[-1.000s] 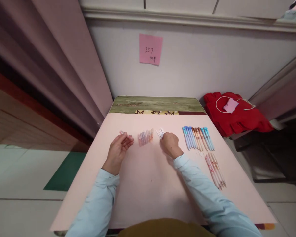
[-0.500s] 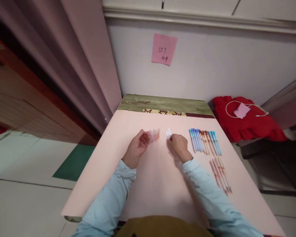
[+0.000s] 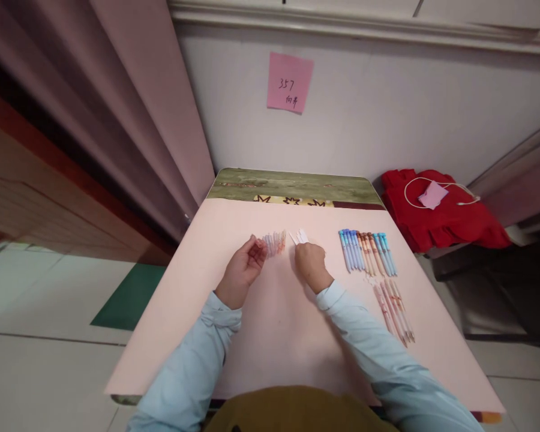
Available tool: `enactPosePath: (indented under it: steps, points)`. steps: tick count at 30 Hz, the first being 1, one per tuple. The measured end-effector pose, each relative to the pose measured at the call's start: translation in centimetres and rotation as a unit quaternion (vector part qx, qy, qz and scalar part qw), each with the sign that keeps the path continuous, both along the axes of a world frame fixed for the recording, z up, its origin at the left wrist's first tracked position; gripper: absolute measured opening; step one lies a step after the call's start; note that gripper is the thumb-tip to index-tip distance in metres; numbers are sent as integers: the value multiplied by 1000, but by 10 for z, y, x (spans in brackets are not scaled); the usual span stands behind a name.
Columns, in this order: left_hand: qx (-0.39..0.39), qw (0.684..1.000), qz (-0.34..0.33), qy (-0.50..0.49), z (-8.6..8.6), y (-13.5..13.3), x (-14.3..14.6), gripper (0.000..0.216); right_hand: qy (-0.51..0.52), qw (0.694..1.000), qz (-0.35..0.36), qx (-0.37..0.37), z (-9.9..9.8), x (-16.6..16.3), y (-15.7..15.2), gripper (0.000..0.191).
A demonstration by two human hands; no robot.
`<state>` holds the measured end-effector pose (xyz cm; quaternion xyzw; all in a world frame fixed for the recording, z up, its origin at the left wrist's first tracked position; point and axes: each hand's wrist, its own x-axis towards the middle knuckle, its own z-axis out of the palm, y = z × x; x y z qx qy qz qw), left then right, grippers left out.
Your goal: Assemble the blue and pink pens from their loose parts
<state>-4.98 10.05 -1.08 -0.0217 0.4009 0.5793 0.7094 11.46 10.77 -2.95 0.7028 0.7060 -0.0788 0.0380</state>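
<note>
My left hand (image 3: 243, 268) is at the left-centre of the table, palm turned inward, with thumb and fingers curled together. A small something may be in its fingertips; I cannot make it out. Just right of those fingertips lies a row of clear, pinkish-tipped pen barrels (image 3: 275, 243). My right hand (image 3: 312, 264) is closed and knuckles up, over the near ends of several thin white sticks (image 3: 300, 236) that look like pen refills. Its fingertips are hidden beneath it. Farther right lie pens with blue (image 3: 351, 251), brown (image 3: 372, 253) and light-blue (image 3: 386, 253) tops, side by side.
Several pink and pale pens (image 3: 393, 312) lie nearer me on the right, below small white bits (image 3: 369, 280). A pink cover (image 3: 270, 360) lies over the table. A red cloth (image 3: 441, 222) with a white cable is beyond the right edge; a curtain (image 3: 157, 90) hangs left.
The whole view has shifted slightly. My right hand has moved a little left, covering more of the white sticks. My left hand stays beside the clear barrels in much the same pose.
</note>
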Motion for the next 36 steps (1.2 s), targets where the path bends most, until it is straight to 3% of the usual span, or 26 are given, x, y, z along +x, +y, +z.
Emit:
enactPosePath:
  steps: [4, 7, 10, 13, 16, 25, 31, 36]
  points:
    - [-8, 1000, 10, -6, 4, 0, 5, 19, -1, 1000, 2, 9, 10, 2, -4, 20]
    - [-10, 1000, 15, -12, 7, -1, 6, 19, 15, 998, -26, 64, 22, 14, -19, 24]
    - [-1, 1000, 10, -12, 8, -3, 7, 16, 124, 983, -10, 132, 35, 28, -47, 22]
    - [14, 1000, -4, -19, 6, -5, 14, 14, 265, 949, 27, 169, 44, 35, -76, 19]
    - [12, 999, -14, -36, 4, -6, 23, 13, 320, 927, 25, 193, 50, 34, -91, 17]
    - [38, 999, -2, 4, 8, -16, 31, 14, 321, 920, 18, 223, 44, 35, -89, 15]
    - [92, 992, 0, 91, 3, -22, 32, 10, 276, 931, 22, 239, 41, 35, -92, 17]
    - [107, 986, 17, 124, 2, -26, 34, 19, 250, 930, 39, 267, 44, 32, -97, 18]
